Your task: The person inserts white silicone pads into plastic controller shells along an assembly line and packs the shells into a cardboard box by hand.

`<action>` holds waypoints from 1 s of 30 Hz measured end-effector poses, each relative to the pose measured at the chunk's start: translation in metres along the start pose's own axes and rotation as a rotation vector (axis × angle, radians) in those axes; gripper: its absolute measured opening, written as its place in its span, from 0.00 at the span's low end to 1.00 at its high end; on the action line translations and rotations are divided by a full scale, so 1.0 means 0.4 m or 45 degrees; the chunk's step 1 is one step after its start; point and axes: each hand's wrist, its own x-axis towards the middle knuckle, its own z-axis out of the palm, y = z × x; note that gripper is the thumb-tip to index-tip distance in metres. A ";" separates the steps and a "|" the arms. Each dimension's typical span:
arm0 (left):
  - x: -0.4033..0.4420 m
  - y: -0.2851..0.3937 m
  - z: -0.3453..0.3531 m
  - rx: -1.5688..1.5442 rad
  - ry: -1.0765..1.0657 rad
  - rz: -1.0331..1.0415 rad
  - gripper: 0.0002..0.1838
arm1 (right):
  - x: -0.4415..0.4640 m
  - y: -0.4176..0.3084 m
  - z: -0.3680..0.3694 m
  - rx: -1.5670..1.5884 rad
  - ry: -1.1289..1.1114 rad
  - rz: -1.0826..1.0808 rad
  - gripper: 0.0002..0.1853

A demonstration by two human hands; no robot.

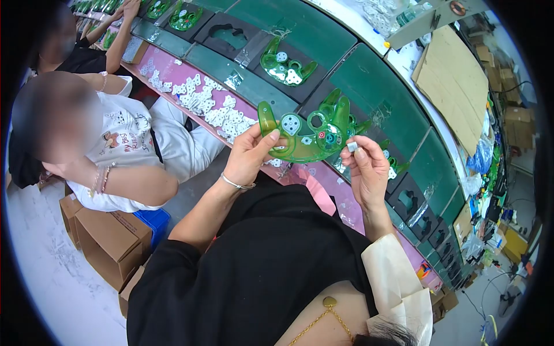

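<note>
My left hand (pixel 249 154) is closed on one end of a translucent green game controller shell (pixel 303 153), thumb on top and fingers beneath. The shell is held above the pink bench edge, and a grey round directional pad (pixel 290 123) and small buttons show in it. At the shell's other end, my right hand (pixel 369 172) pinches a small whitish square piece (pixel 352 147) between thumb and fingertips. Just behind the held shell lies more green plastic, partly overlapped, so where one ends is hard to tell.
Another green controller shell (pixel 287 64) lies in a dark foam tray on the green line. White flat parts (pixel 213 109) are heaped on the pink surface (pixel 164 64). A co-worker in a white shirt (pixel 124 130) sits at left, near cardboard boxes (pixel 109 236). Cardboard (pixel 453 78) lies across the line.
</note>
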 end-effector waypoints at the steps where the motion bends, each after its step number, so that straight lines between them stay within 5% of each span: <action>1: 0.001 0.004 0.007 -0.012 0.013 0.004 0.13 | 0.002 -0.002 0.000 0.013 -0.007 0.006 0.12; 9: 0.012 0.014 0.003 -0.010 0.033 -0.021 0.13 | 0.021 0.002 0.009 -0.132 -0.005 -0.046 0.08; 18: 0.018 0.011 0.004 -0.032 0.023 0.002 0.15 | 0.028 0.014 0.027 -1.151 0.061 -0.570 0.09; 27: 0.014 0.015 0.011 0.033 0.012 0.010 0.14 | 0.062 0.027 0.037 -1.553 -0.037 -1.023 0.13; 30: 0.020 0.012 0.004 0.007 -0.019 0.015 0.15 | 0.065 0.025 0.043 -1.575 -0.003 -0.989 0.13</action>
